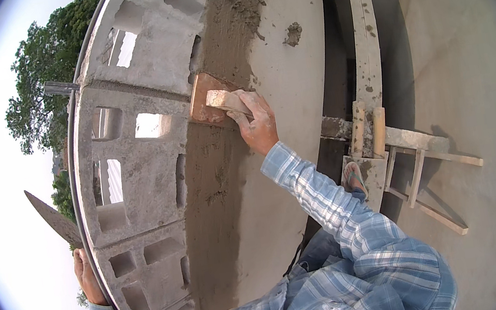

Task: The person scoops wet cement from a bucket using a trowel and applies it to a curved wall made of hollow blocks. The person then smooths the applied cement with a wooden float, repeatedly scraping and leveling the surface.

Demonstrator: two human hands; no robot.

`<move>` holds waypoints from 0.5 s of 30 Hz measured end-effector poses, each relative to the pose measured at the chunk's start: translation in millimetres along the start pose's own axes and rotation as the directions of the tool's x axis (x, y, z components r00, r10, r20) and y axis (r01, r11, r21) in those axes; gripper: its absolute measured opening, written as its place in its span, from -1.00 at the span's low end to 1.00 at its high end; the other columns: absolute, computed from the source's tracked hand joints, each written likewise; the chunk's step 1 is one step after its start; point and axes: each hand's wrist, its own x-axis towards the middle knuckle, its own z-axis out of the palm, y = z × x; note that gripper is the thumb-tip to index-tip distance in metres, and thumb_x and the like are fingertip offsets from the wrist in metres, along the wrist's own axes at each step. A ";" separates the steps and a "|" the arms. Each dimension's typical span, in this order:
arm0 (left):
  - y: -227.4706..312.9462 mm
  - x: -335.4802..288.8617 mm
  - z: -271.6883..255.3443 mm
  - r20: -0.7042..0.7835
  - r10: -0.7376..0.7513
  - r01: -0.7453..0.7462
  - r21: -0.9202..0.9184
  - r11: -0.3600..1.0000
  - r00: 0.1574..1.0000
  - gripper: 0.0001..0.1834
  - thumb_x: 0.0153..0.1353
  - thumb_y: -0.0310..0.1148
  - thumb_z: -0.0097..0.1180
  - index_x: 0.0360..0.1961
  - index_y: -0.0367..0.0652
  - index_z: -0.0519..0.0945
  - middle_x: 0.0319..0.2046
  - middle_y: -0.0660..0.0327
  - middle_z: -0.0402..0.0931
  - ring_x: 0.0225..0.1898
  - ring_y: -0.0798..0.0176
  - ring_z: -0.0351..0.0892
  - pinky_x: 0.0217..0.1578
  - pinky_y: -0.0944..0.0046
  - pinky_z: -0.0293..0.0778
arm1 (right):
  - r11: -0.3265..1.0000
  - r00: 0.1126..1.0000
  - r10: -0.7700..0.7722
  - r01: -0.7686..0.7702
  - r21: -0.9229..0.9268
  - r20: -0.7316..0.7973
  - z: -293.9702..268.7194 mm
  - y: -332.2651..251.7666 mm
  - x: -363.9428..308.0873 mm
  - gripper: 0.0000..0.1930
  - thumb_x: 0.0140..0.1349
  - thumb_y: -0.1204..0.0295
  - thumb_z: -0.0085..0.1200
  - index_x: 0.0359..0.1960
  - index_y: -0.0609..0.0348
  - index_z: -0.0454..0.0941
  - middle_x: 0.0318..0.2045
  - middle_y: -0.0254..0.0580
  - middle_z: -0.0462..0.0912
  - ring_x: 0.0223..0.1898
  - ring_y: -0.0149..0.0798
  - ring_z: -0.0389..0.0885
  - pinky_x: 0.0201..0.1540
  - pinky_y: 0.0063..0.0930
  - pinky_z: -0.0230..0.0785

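Observation:
My right hand (258, 125) is closed round the handle of a plastering float (200, 95). The float's flat reddish-brown base lies against a band of wet grey mortar (211, 185), beside the upright row of openwork concrete blocks (151, 210). Rougher, lumpier mortar covers the band beyond the float. At the far left, my left hand (91, 281) is by the outer rim of the blocks, closed on a trowel (54, 220). The trowel's pointed blade sticks up against the sky; its handle is hidden in the hand.
Smooth grey plaster (291, 98) borders the mortar, with one stray mortar splat (293, 34) on it. To the right run a spattered plank (362, 18) and a wooden frame (419, 175). My sandalled foot (354, 177) rests on a board. Trees (53, 74) stand outside.

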 end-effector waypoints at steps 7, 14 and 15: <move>16.9 11.2 12.0 0.101 0.061 -0.064 0.034 0.997 0.993 -0.57 0.53 -0.18 -0.18 0.21 -0.28 0.38 -0.07 0.21 0.52 -0.13 0.41 0.48 -0.10 0.37 0.41 | 0.986 0.974 0.071 -0.102 -0.134 -0.217 -14.6 69.4 225.2 -0.52 0.22 0.29 0.22 0.13 0.25 0.50 0.03 0.05 0.60 0.07 0.13 0.52 0.17 -0.14 0.34; 37.0 -21.4 39.3 -0.053 -0.040 0.046 0.116 0.992 0.998 -0.51 0.49 -0.18 -0.17 0.26 -0.31 0.39 0.06 0.12 0.47 0.03 0.27 0.47 0.04 0.28 0.41 | 0.997 0.998 0.070 -0.070 0.028 -0.004 1.7 32.6 62.2 -0.54 0.15 0.33 0.30 0.08 0.17 0.54 -0.05 -0.08 0.64 0.03 0.02 0.56 0.15 -0.10 0.34; 47.4 -21.1 50.4 -0.090 -0.029 0.043 0.161 0.986 0.996 -0.52 0.48 -0.19 -0.17 0.25 -0.32 0.40 0.07 0.11 0.46 0.04 0.26 0.47 0.05 0.27 0.41 | 0.998 0.998 0.056 -0.056 0.006 -0.036 3.5 41.1 70.3 -0.55 0.14 0.33 0.31 0.08 0.16 0.54 -0.06 -0.09 0.64 0.02 0.01 0.57 0.14 -0.10 0.35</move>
